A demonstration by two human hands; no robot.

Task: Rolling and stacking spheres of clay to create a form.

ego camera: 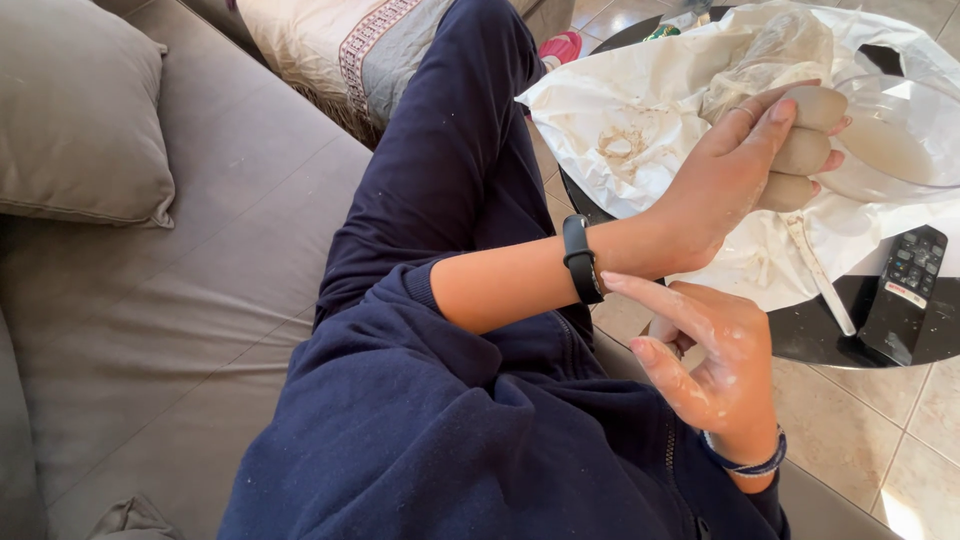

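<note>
1. Your left hand (745, 165) reaches across your body, past the near edge of the round dark table (800, 345). Its fingers are curled closed around a grey-beige lump of dough (812, 125), which shows beyond the fingertips and sits above the white paper.
2. Your right hand (715, 365) holds nothing: its fingers are spread, dusted with pale residue, and the index fingertip touches the black wristband (580, 258) on your left forearm. This hand hangs off the table, just beside its near rim, over the tiled floor (880, 420).
3. Crumpled white paper (640, 120) covers most of the tabletop and overhangs the table's near edge on the side toward your knee. A brownish smear marks its middle.
4. A clear glass bowl (900, 140) stands just beyond the dough, its rim close to your left fingertips. There is little room between hand and bowl.
5. A black remote control (905, 295) lies at the table's near right edge, partly on bare tabletop, its top end against the paper's border.
6. Your raised knee in dark blue trousers (450, 150) sits just beside the paper's left edge, narrowing the gap there.
7. The grey sofa seat (200, 300) to your left lies open, with a grey cushion (80, 110) at its far corner.
</note>
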